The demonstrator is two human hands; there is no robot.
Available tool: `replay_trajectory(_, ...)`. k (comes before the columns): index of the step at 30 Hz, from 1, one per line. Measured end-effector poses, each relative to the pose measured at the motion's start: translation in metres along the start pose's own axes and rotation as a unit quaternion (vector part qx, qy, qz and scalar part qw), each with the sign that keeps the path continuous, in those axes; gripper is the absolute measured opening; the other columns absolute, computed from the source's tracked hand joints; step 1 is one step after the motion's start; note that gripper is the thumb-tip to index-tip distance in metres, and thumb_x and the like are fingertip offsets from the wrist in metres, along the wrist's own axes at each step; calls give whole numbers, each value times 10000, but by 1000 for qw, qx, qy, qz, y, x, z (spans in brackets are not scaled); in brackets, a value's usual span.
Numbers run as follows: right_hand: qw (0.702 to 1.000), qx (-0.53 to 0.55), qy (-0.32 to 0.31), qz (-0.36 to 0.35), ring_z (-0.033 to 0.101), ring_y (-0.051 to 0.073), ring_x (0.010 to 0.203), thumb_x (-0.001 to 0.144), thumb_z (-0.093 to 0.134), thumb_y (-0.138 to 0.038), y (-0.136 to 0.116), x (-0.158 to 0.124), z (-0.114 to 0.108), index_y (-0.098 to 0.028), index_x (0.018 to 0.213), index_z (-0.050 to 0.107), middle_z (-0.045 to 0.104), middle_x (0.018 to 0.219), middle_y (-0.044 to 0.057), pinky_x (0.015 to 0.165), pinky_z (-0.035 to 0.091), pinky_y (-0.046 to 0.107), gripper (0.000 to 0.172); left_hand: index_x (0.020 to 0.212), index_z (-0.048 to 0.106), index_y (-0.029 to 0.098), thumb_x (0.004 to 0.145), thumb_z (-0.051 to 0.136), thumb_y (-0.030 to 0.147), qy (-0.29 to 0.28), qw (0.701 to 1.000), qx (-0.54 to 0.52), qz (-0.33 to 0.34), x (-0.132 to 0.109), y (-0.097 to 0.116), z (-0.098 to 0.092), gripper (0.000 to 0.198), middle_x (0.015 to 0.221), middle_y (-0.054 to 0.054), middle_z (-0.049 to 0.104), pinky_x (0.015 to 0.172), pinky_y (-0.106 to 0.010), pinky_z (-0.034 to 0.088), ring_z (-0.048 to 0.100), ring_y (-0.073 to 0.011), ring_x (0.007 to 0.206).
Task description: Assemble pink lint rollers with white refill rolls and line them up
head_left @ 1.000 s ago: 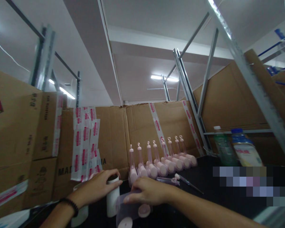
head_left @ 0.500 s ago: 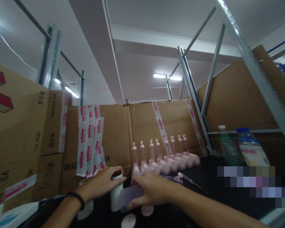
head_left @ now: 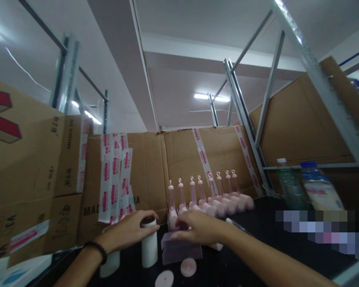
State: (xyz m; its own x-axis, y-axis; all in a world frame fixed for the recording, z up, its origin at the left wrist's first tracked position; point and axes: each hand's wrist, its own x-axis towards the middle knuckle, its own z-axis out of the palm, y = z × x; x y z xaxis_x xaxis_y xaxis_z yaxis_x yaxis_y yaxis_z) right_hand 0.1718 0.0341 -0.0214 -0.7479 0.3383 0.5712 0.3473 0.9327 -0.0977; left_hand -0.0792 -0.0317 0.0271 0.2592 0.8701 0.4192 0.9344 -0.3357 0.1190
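A brown cardboard wall (head_left: 149, 167) stands behind a black table (head_left: 221, 273). On the table, near its middle, sits a see-through plastic box (head_left: 182, 254), under the right hand (head_left: 199, 226). That hand's thumb and curled forefinger stand apart, the thumb over the box's upper edge; whether it presses there, I cannot tell, and the other fingers are hidden. Just left of the box a white cup (head_left: 150, 249) stands upright, the thumb and forefinger of the left hand (head_left: 133, 228) curved round its top. In front of the box lie two round pink discs, one (head_left: 188, 267) near it, the other (head_left: 164, 278) closer to the wearer. Behind the right hand, pink tubes (head_left: 218, 207) lie in a row, with thin ringed stalks rising behind them. Farther right stand a green bottle (head_left: 291, 187) and a blue-lidded jar (head_left: 321, 193).
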Motion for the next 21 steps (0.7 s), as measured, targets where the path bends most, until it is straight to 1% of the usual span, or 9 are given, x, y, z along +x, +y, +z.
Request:
replay_trajectory(2,999,15,15,-25,584,170,855,808,639,-599,-2,-1,-11,-172,969,671,674,925,43,705,395,240,457,1093,686,245,822,566,559,-2,1000,-10,0,1,-2,-1,432,1112,-47,716,895,-314,462,640,-250,1024)
replay_trajectory(3,999,27,10,-36,579,163,850,774,682,-587,-3,-2,-15,-179,948,677,668,909,28,701,396,232,444,1106,675,238,825,563,568,-2,1000,-12,0,1,-2,-2,448,1113,-51,712,893,-314,462,640,-246,1018)
replay_trajectory(5,997,56,-29,-41,570,136,769,736,726,-564,-5,-4,-23,-191,901,691,657,832,-8,640,385,212,409,1105,657,224,839,531,596,2,1000,-10,-3,1,0,-4,475,1052,-51,714,843,-307,469,647,-234,962)
replay_trajectory(7,993,79,-81,-33,552,112,675,726,738,-546,-8,-5,-26,-199,865,707,650,760,-34,568,359,203,374,1049,653,216,868,467,617,13,1000,-8,-7,0,2,-6,478,938,-32,709,770,-290,462,647,-216,881)
replay_trajectory(9,992,77,-98,-36,560,109,664,718,744,-534,-11,-6,-26,-207,844,726,660,750,-40,570,362,207,351,971,651,215,905,402,613,28,999,-14,-7,0,4,-8,474,869,-13,693,738,-276,443,640,-198,841)
replay_trajectory(12,992,44,-98,-61,600,124,704,712,742,-525,-19,-6,-25,-232,851,751,697,786,-35,628,389,220,324,916,648,218,935,369,589,52,998,-26,-5,0,4,-8,465,875,-3,691,759,-273,420,635,-187,849)
replay_trajectory(15,990,-3,-130,-54,637,139,681,720,725,-523,-29,-10,-24,-269,899,764,733,779,-39,627,403,237,312,920,649,226,943,351,593,71,997,-23,-5,0,2,-7,473,878,-4,695,774,-277,409,637,-189,856)
replay_trajectory(18,986,-37,-153,-48,684,165,705,728,724,-451,-37,-14,-19,-288,910,766,761,788,-35,595,408,242,249,924,647,233,948,342,590,75,997,-14,-6,-3,3,-7,470,881,-8,696,763,-276,405,638,-194,861)
replay_trajectory(21,984,-91,-142,-49,710,201,730,750,696,-353,-43,-15,-14,-279,891,766,772,800,-9,587,421,259,173,895,644,231,957,332,569,80,997,-4,-9,-6,6,-7,464,876,-18,693,738,-273,400,638,-198,860)
